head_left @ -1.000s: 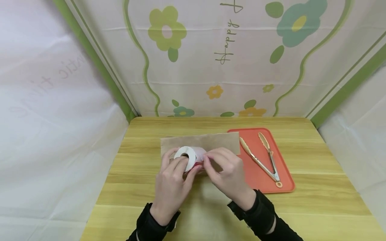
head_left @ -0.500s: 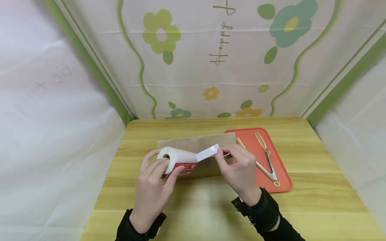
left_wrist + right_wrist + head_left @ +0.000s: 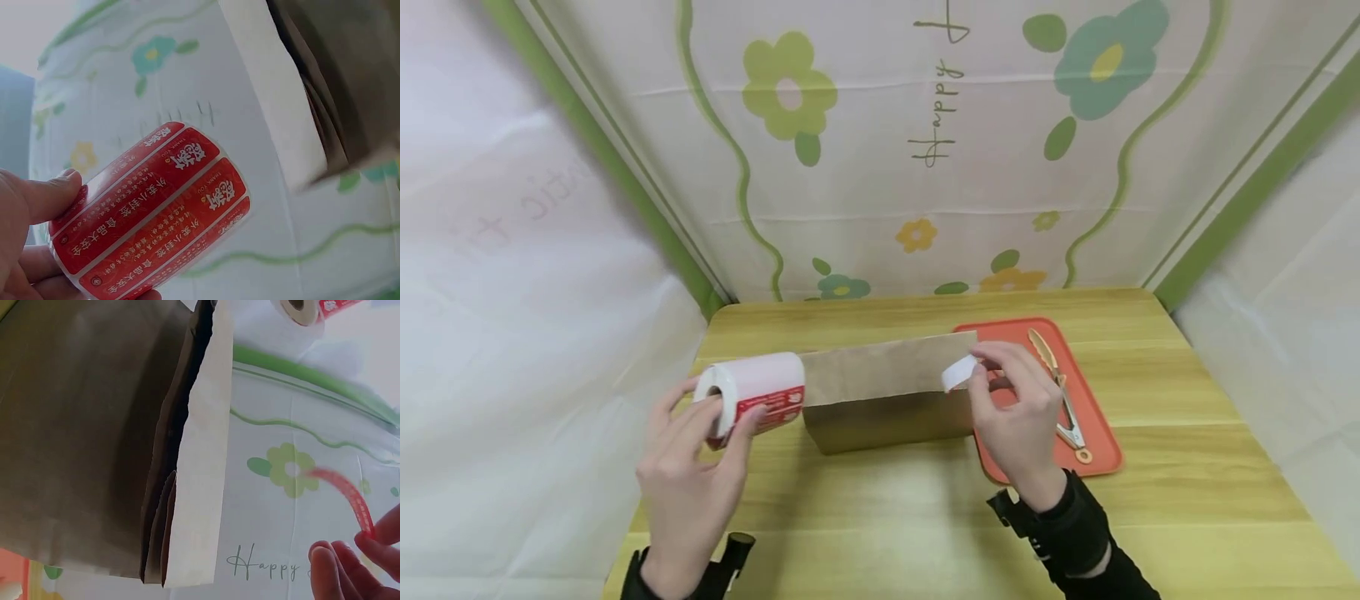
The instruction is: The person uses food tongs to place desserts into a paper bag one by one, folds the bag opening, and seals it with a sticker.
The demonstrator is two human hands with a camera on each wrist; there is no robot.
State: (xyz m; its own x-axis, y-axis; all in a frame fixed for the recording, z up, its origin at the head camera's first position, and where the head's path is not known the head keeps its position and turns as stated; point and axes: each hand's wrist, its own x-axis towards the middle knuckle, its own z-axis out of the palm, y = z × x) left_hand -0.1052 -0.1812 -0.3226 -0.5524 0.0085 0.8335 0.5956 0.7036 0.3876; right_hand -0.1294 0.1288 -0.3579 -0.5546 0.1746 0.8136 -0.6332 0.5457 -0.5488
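My left hand (image 3: 688, 467) grips a roll of red and white sticker labels (image 3: 760, 385), with fingers in its core and the thumb on the outside. In the left wrist view, red labels with white print cover the roll (image 3: 156, 212). My right hand (image 3: 1018, 417) pinches one peeled sticker (image 3: 958, 372), white on its back; the right wrist view shows the sticker's red face (image 3: 351, 497), curved. Between the hands stands a brown paper bag (image 3: 887, 421), its top edge folded toward me. The bag's inner folds (image 3: 164, 531) show in the right wrist view.
A red tray (image 3: 1101, 450) lies to the right, partly behind my right hand. Metal tongs with tan tips (image 3: 1067, 408) rest on it. The wooden table (image 3: 880, 517) ends at a flowered cloth backdrop (image 3: 850, 150).
The sticker has come off the roll and is now in my right hand alone. My left hand has carried the roll left, off the bag; the right hand has shifted slightly right.
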